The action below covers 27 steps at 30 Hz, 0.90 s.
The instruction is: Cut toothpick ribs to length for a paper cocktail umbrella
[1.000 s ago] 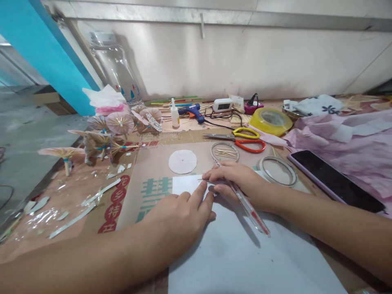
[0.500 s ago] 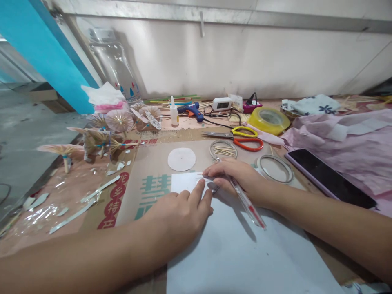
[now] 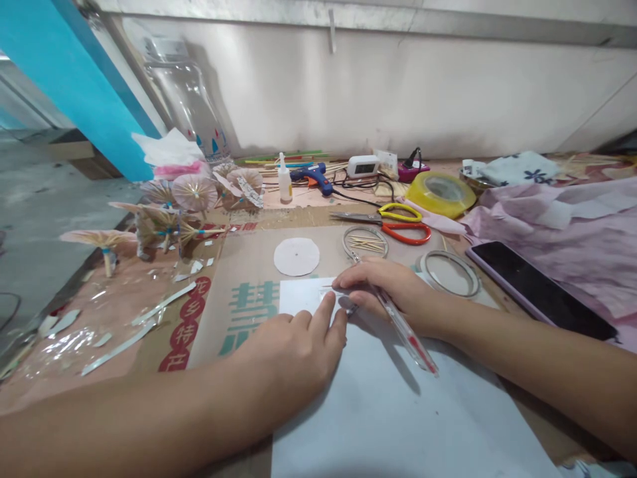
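A large sheet of white paper [image 3: 378, 405] lies on printed cardboard. My left hand [image 3: 298, 345] rests palm down on it, fingers stretched out, the tips pressing near a small clear flat piece [image 3: 326, 290] by the top edge. My right hand [image 3: 385, 289] is closed, with a clear pen [image 3: 405, 332] showing red inside slanting through its fingers. Its thumb and index finger come close to the left fingertips; a thin stick-like thing and a small dark shiny part there are mostly hidden. Just beyond the paper is a white paper disc [image 3: 296, 257] with a centre dot.
Scissors [image 3: 393, 222], a ring with toothpicks [image 3: 367, 243], another ring [image 3: 450, 273] and a phone [image 3: 540, 289] lie around the paper. Behind stand a glue bottle [image 3: 284, 182], glue gun [image 3: 316, 177] and yellow tape [image 3: 441, 194]. Small paper umbrellas [image 3: 172, 229] and paper scraps are left.
The view has shifted very slightly. Both hands keep almost the same place on the paper, and the pen stays in the right hand.
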Tool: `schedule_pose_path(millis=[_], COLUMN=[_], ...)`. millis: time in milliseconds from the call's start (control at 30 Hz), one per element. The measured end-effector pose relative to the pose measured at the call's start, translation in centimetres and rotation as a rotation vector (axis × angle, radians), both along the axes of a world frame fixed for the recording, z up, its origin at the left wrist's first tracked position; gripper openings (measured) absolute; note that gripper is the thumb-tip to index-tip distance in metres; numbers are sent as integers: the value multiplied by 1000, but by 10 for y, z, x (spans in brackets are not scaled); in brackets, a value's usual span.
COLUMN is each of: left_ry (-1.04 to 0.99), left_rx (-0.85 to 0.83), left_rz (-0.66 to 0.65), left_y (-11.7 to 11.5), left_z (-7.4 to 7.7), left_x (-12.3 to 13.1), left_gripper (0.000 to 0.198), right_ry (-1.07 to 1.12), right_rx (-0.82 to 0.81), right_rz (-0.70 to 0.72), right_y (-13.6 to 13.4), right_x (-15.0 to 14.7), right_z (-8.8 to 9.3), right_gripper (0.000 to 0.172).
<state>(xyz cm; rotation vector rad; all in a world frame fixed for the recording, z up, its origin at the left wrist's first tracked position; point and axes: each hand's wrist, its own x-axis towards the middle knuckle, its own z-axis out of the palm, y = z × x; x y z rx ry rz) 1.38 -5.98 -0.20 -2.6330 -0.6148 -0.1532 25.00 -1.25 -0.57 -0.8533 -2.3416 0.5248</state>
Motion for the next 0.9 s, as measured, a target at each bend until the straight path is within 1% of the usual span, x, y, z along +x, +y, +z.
schedule_pose_path(millis=[200,433,567,767,900], left_ry=[-8,32,3,-64,-44], left_rx=[-4,-22,-19,-20,4], left_rz=[17,60,60,116,135], left_y=[-2,-4,-3,-4,-7], left_z=[2,5,7,9,9], left_x=[3,5,7,10,11], left_gripper=[45,42,38,36,39], right_ry=[-23,-45,-39,-26,-10], right_rx=[-14,-6,15,20,6], right_rz=[8,7,16,25,29], right_y=[-1,-2,-1,-2,-2], right_x=[-1,-1,-1,-1,-2], right_z=[2,4,4,2,2], right_gripper=[16,15,16,12,12])
